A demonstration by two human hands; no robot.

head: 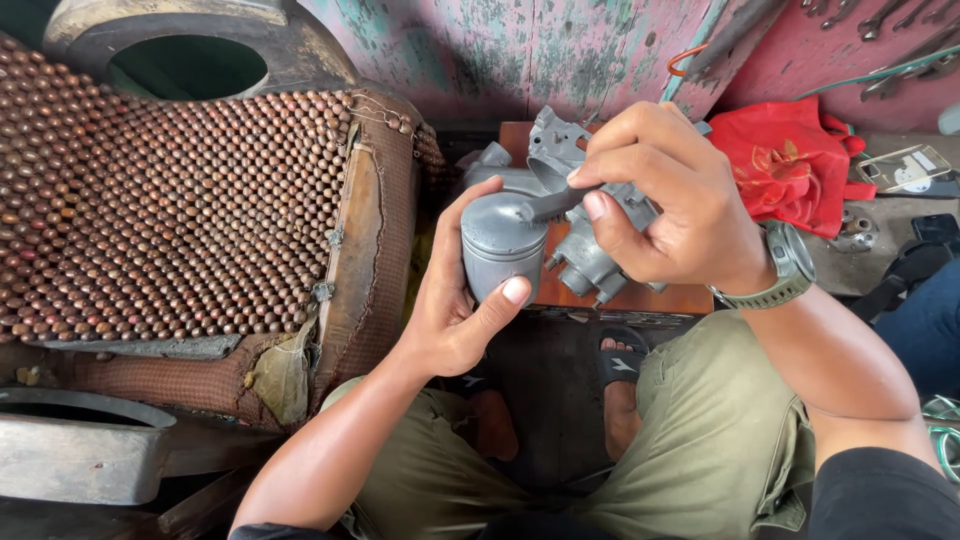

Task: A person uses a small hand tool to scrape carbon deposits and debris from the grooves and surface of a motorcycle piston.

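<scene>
My left hand [455, 305] wraps around a grey metal cylinder shaped like a piston [498, 245], thumb across its front. My right hand [665, 195], with a green wristwatch [785, 270] on the wrist, pinches a thin dark metal tool [550, 203] whose tip rests on the cylinder's flat top. Just behind the hands, several grey cast metal engine parts [590, 255] lie on a small reddish-brown wooden stool [660, 298].
A worn seat covered with a brown wooden bead mat [170, 200] fills the left. A red cloth bag [790, 160] lies at the right by a peeling pink wall with hanging wrenches [900, 40]. My knees in olive trousers [700, 430] and a sandalled foot [620, 385] are below.
</scene>
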